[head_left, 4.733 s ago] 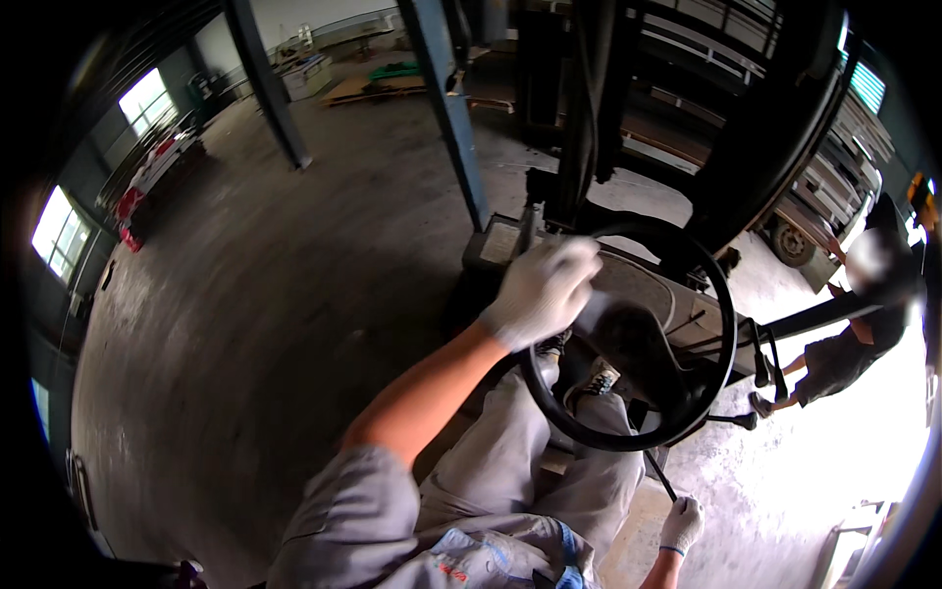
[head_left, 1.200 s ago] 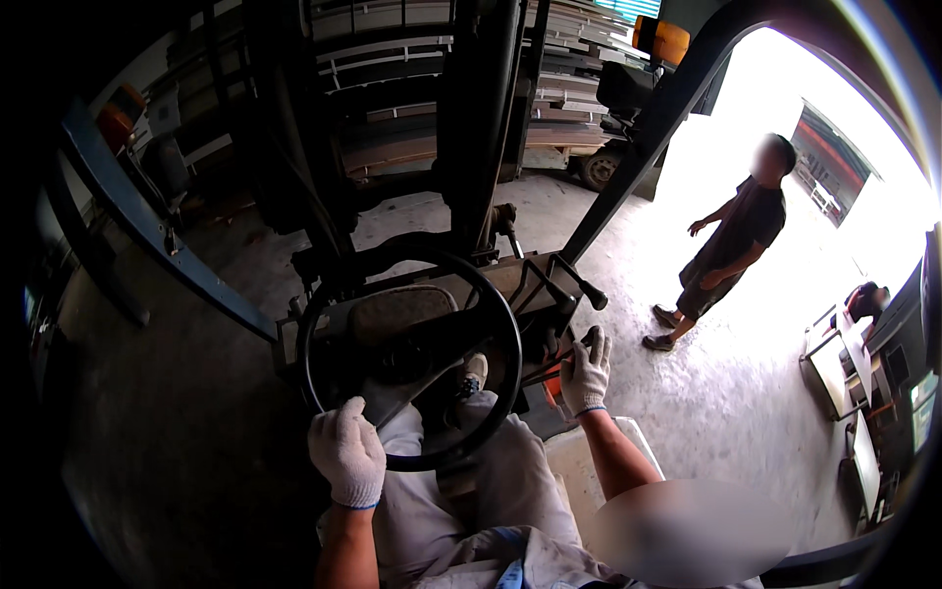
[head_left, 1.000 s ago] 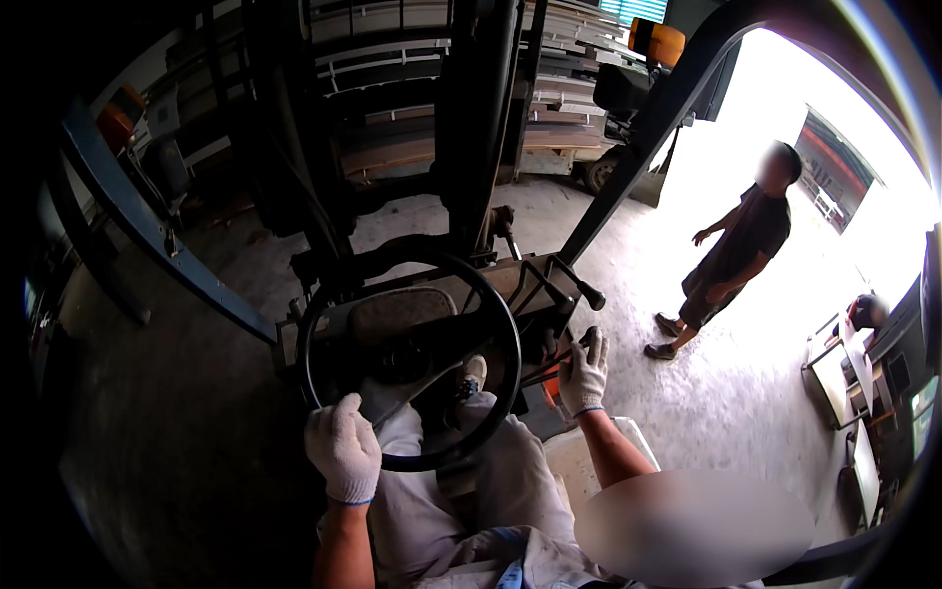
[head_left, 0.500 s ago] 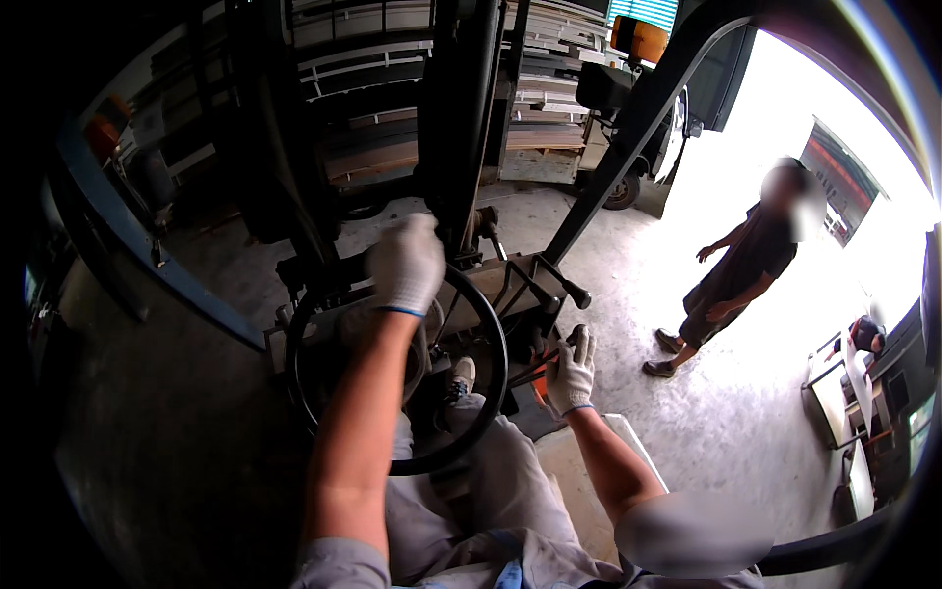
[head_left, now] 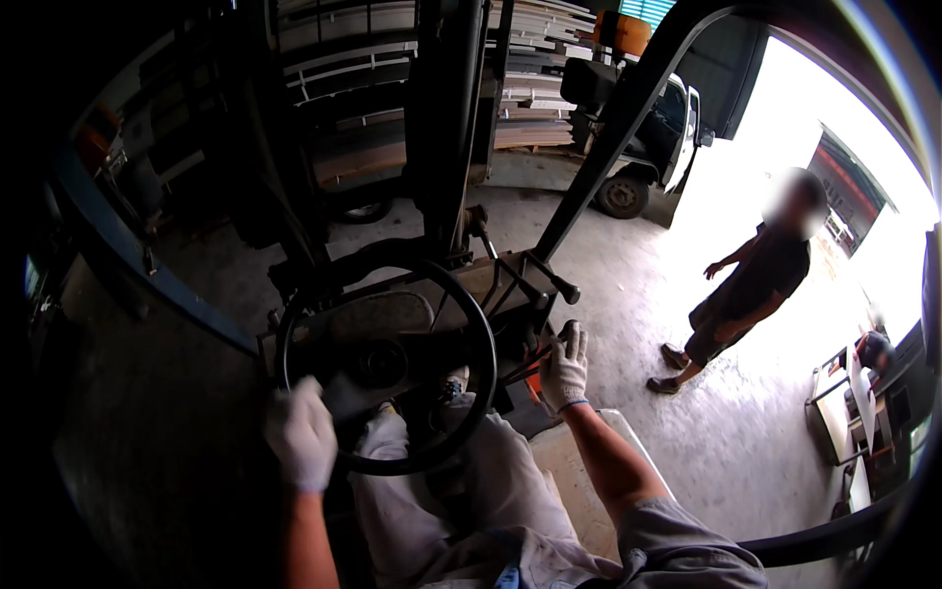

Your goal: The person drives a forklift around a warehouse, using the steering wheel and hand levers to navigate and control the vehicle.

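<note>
My left hand (head_left: 302, 435), in a white knit glove, is curled at the lower left rim of a black steering wheel (head_left: 485, 334). Motion softens its outline, and the fingers' exact hold on the rim is partly hidden. My right hand (head_left: 564, 371), gloved the same way, lies with fingers stretched out against a dark-knobbed lever (head_left: 569, 329) right of the wheel. Two more black-knobbed levers (head_left: 565, 292) stand just ahead of it. Below the wheel are my legs in pale trousers (head_left: 491, 461), with my shoes on the forklift's floor.
The dark forklift mast (head_left: 446, 128) rises ahead, before racks of stacked long boards (head_left: 535, 88). A white truck (head_left: 657, 137) stands ahead right. To the right a person in dark clothes (head_left: 751, 280) stands on the concrete floor. A blue post (head_left: 186, 290) slants at left.
My left hand has swung from the top of the steering wheel down to its lower left side. The right hand stays by the lever. The view has shifted slightly, showing more of the truck.
</note>
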A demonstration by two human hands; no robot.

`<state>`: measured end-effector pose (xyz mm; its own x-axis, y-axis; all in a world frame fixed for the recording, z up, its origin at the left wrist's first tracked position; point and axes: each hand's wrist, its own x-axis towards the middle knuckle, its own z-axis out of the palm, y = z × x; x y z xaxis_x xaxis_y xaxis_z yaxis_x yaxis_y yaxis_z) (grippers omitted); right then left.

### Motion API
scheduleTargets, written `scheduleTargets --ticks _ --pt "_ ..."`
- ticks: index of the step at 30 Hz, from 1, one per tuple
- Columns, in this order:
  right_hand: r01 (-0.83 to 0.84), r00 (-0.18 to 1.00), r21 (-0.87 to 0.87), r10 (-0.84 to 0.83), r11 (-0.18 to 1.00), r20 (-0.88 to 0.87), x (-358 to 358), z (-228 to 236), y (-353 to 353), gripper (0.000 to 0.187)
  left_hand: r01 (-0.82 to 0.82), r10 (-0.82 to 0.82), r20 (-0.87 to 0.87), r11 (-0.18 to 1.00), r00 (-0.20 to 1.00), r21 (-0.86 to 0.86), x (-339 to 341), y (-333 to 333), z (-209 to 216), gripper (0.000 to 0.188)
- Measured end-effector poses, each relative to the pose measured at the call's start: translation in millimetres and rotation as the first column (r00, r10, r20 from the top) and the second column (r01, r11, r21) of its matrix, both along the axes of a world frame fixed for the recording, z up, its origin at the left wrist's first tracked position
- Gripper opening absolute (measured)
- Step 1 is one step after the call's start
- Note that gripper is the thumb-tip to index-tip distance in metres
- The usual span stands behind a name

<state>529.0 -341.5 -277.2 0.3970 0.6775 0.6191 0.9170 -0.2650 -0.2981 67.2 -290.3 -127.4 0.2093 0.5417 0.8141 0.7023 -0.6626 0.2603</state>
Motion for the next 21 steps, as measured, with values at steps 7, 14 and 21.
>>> scheduleTargets --ticks 7,14,21 --pt "0.014 1.0 -0.024 -0.014 1.0 -0.007 8 -10 1 0.047 0.034 -0.005 0.244 0.993 0.97 -0.114 184 138 78 0.023" --pt "-0.008 1.0 -0.03 0.008 1.0 -0.004 31 -31 4 0.05 0.583 -0.556 -0.265 0.811 0.788 0.034 192 -56 -56 0.012" --pt "-0.061 0.998 0.068 0.061 0.996 0.006 43 -55 9 0.046 0.057 0.032 0.275 0.95 0.961 -0.308 61 50 -3 0.025"
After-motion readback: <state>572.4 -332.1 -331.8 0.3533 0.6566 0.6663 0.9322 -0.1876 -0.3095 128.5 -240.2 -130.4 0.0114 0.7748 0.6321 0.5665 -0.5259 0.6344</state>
